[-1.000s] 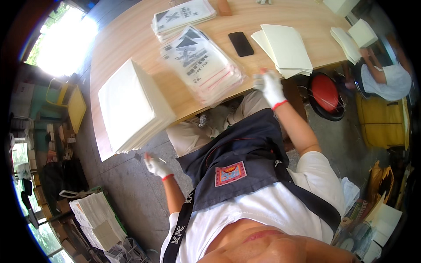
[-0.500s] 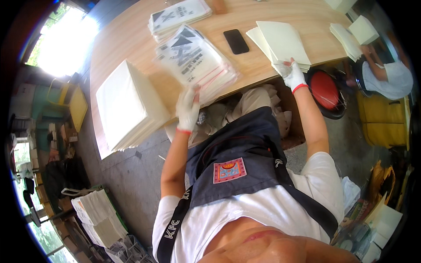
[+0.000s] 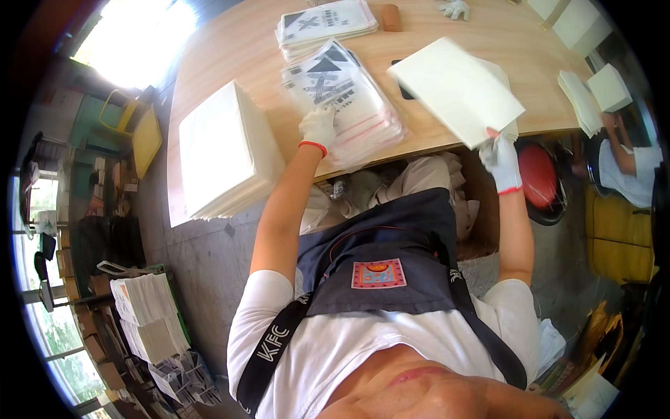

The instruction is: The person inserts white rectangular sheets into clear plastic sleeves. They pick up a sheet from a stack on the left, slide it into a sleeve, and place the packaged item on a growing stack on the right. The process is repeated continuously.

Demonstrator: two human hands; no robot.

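My left hand [image 3: 319, 126], in a white knitted glove with a red cuff, rests on a stack of printed clear plastic bags [image 3: 356, 115]. Its fingers lie against the top bag, beside the black pencil print. My right hand [image 3: 500, 162], gloved alike, is closed on the near corner of a cream booklet [image 3: 457, 91]. The booklet is tilted and turned, and slightly blurred. Beneath it more cream booklets [image 3: 504, 75] show at the right edge. A black phone [image 3: 403, 91] is mostly covered by the booklet.
Left on the wooden table [image 3: 269, 91] stands a tall cream paper stack [image 3: 216, 153]. Farther back lie more printed bags [image 3: 328, 24], a brown block [image 3: 391, 18] and a loose glove [image 3: 455, 9]. A red stool [image 3: 537, 174] and another person [image 3: 631, 164] are to the right.
My left hand has moved forward onto the printed bags. My right hand has taken the cream booklet by its corner and swung it leftward over the phone. The view has shifted too.
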